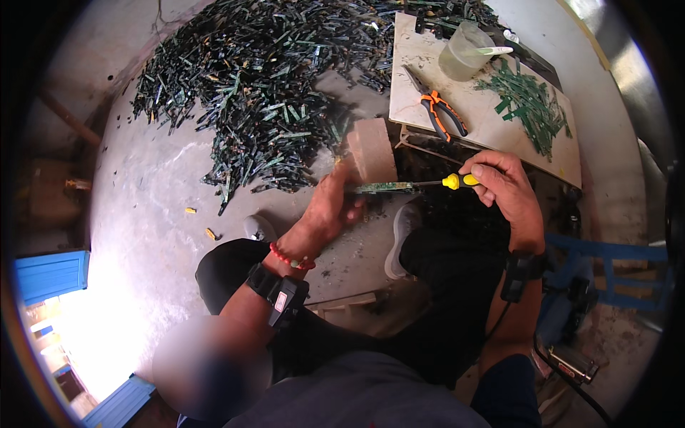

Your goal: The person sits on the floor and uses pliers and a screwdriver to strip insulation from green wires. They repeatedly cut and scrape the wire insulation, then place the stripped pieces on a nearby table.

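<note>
My right hand point(503, 182) grips a screwdriver point(454, 181) by its yellow and black handle. Its metal shaft points left and meets the right end of a narrow green circuit board strip point(382, 187), on it or under it, I cannot tell which. My left hand point(333, 199) holds the strip's other end, with the fingertips partly blurred. Just beyond the strip, a reddish brick point(373, 150) rests on the floor. A large heap of dark and green board strips point(267, 101) spreads across the floor ahead of my left hand.
A low pale-topped table point(406, 104) stands ahead on the right. On it lie orange and black long-nose pliers point(436, 107), a cloudy plastic cup point(464, 53) with a white-green handle, and a pile of green strips point(530, 107). Small yellow pieces point(211, 234) dot the floor point(155, 187).
</note>
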Tool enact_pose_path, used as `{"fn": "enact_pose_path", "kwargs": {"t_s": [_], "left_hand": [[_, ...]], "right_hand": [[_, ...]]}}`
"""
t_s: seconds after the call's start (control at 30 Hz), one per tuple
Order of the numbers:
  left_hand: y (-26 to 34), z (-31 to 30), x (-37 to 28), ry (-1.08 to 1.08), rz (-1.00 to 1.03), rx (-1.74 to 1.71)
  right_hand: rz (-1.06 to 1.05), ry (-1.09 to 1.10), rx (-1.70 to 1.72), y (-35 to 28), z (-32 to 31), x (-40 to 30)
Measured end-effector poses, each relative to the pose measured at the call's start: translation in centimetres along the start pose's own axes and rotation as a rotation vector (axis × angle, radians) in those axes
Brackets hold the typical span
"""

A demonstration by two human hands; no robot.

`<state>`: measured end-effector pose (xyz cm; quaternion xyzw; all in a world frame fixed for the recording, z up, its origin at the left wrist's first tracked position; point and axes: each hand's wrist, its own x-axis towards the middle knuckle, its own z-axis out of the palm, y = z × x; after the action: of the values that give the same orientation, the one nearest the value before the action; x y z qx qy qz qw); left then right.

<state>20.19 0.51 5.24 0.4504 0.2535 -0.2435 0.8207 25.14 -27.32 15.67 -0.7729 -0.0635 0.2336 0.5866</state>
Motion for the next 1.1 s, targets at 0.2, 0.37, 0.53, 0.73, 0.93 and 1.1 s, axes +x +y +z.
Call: {"fn": "enact_pose_path", "kwargs": {"t_s": [0.2,0.37,0.53,0.73,0.93,1.1], "left_hand": [[0.3,-0.7,0.4,0.156,0.120,-0.033],[0.4,-1.9,1.5,0.266,0.165,-0.054],[1.0,-2.7,2.2,0.190,0.186,-0.281],[2.3,-1.6,1.7,0.257,0.186,-0.435],[1.5,-3.2,2.9,0.367,0.335,-0.325],[1.0,-3.9,3.5,0.441,0.397,-0.274]], "right_hand": [[0.043,-0.178,-0.100,-0.2,1.2,-0.2],[0.139,-0.312,-0.050,-1.0,3.9,-0.9],[0.027,-0.356,-0.101,-0.5,6.7,-1.2],[0.033,-0.247,-0.062,-0.1,6.8,-1.2],[-0.059,-0.211,-0.095,-0.5,8.1,-1.2],[-0.046,-0.211,-0.055,0.1,9.0,-1.4]]}}
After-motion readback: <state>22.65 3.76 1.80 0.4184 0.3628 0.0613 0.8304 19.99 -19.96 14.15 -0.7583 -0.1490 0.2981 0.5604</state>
